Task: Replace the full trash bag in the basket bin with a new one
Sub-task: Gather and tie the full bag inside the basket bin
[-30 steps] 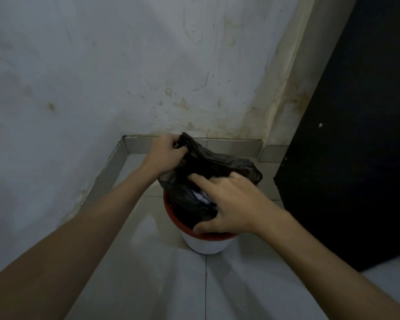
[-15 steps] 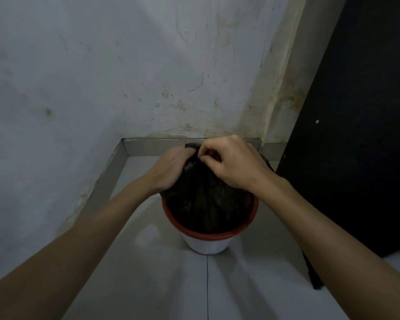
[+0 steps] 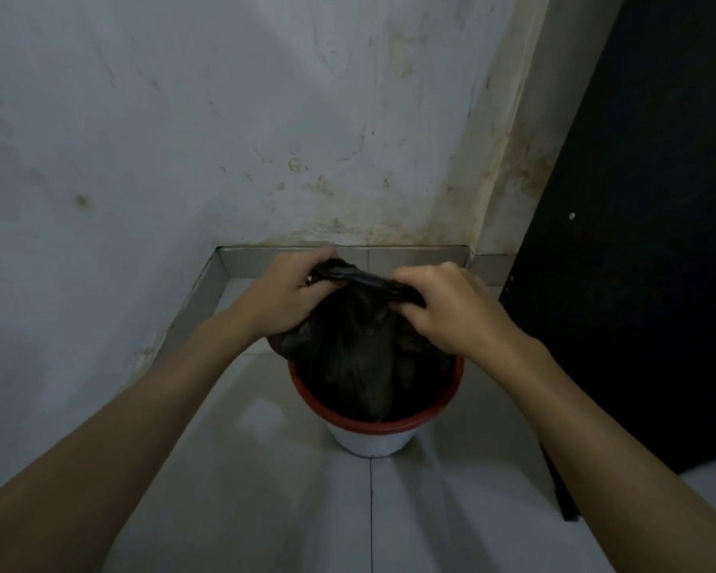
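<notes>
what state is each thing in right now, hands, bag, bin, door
left hand: shut on the bag's gathered top, left end
right hand: shut on the bag's top, right end
bag: black, mouth gathered and stretched between both grips, body still inside the bin
bin: upright on the floor, red rim, bag still in it
door: black, beside the bin; open or closed unclear

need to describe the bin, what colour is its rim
Red-orange rim above a white base, seen in the head view.

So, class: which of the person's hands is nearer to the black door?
Right. The right hand grips the trash bag on the side toward the black door; the left hand grips the bag's far side, nearer the left wall.
</notes>
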Motion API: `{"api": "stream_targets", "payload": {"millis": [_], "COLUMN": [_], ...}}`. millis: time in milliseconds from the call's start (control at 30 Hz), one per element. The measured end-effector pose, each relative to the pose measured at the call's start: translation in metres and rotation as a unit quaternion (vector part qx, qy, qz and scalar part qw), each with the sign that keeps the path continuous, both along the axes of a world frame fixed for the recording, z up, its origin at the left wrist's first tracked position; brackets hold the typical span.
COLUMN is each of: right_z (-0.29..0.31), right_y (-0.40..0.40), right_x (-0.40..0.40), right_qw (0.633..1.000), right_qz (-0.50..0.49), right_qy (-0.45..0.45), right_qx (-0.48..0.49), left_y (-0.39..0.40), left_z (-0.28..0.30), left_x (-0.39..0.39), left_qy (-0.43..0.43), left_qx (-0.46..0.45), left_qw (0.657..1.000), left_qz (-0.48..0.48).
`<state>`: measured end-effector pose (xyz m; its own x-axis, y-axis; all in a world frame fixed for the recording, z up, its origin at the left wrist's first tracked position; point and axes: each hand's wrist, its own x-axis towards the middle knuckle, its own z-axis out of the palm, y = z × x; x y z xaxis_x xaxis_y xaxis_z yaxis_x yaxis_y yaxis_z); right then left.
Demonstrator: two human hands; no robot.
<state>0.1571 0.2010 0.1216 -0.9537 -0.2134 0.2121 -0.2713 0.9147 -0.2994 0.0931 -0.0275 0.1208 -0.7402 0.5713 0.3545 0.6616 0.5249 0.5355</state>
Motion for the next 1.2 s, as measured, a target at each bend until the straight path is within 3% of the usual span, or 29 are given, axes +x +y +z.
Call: {"api": "stream_targets", "payload": {"millis": [233,367,400,500,600,667,800,833,1000,1100,1200], "right_z": [0.012,0.000,-0.007,-0.024,-0.035,-0.034,-0.034,-0.038,-0.040,-0.033,-0.031], "right_y": [0.018,0.011,0.016,0.023,0.011,-0.002,-0.029,-0.037,-0.045,-0.024,-0.014], "right_x": [-0.004,0.001,0.003,0.011,0.008,0.004,-0.004,-0.006,-0.019,-0.026,-0.029], "right_qw": [0.973,0.891,0.894,0.942,0.960,0.959,0.891,0.888,0.927,0.927,0.923], "right_qz": [-0.030,-0.018,-0.025,0.005,-0.001,-0.007,0.126,0.129,-0.038,-0.061,-0.052], "right_qy": [0.040,-0.032,-0.062,-0.158,-0.120,-0.086,-0.183,-0.179,-0.059,-0.040,-0.049], "right_qx": [-0.227,-0.452,-0.444,-0.297,-0.253,-0.269,-0.397,-0.403,-0.369,-0.368,-0.377], "left_y": [-0.006,0.001,0.002,0.005,0.012,0.022,0.041,0.044,0.033,-0.005,-0.026], "left_z": [-0.002,-0.001,0.000,0.003,0.003,0.004,0.012,0.014,0.023,0.011,-0.019], "left_x": [0.005,0.001,-0.001,-0.003,-0.001,0.002,0.009,0.011,0.020,0.016,0.016], "left_qy": [0.022,0.009,0.004,-0.026,-0.073,-0.107,-0.151,-0.175,-0.203,-0.211,-0.280], "left_qx": [0.073,0.095,0.101,0.129,0.148,0.157,0.140,0.138,0.196,0.251,0.132], "left_qw": [0.996,0.992,0.990,0.981,0.975,0.972,0.972,0.970,0.957,0.941,0.950], "left_qz": [0.052,0.087,0.101,0.142,0.150,0.138,0.116,0.100,0.065,0.087,0.042]}}
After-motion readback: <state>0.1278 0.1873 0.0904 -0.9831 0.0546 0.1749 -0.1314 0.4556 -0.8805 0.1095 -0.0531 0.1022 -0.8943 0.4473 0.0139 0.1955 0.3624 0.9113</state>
